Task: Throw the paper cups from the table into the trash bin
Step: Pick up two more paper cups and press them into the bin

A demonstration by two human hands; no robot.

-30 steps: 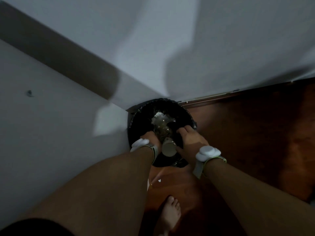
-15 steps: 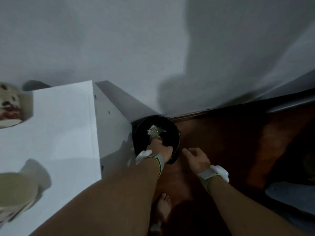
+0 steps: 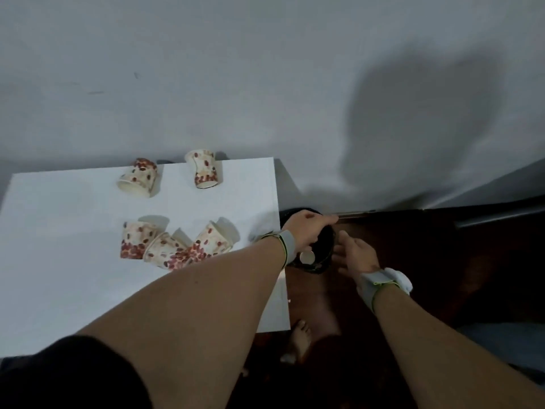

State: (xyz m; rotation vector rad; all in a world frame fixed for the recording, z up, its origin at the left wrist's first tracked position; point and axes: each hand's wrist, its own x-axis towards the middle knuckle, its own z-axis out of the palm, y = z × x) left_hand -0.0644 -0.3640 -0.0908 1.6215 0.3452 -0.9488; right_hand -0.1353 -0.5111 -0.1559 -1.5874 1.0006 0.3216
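Several paper cups with red-brown spots lie on the white table (image 3: 73,290). Two are at the back, one tipped (image 3: 137,177) and one standing upside down (image 3: 204,170). Three more are clustered nearer me (image 3: 135,241) (image 3: 165,254) (image 3: 213,241). The black trash bin (image 3: 323,255) stands on the floor off the table's right edge. A cup's pale round end (image 3: 306,257) shows inside it. My left hand (image 3: 306,231) hovers palm down over the bin, fingers loose and holding nothing. My right hand (image 3: 356,255) is just right of the bin, fingers spread, empty.
A grey wall (image 3: 265,84) runs close behind the table and bin. Dark wooden floor (image 3: 442,261) lies to the right. My bare foot (image 3: 299,338) stands by the table's near right corner. Both wrists wear white bands.
The view rose from the bin and now takes in the table with its cups. My left hand lifted out of the bin. My right hand stayed at the bin's right side.
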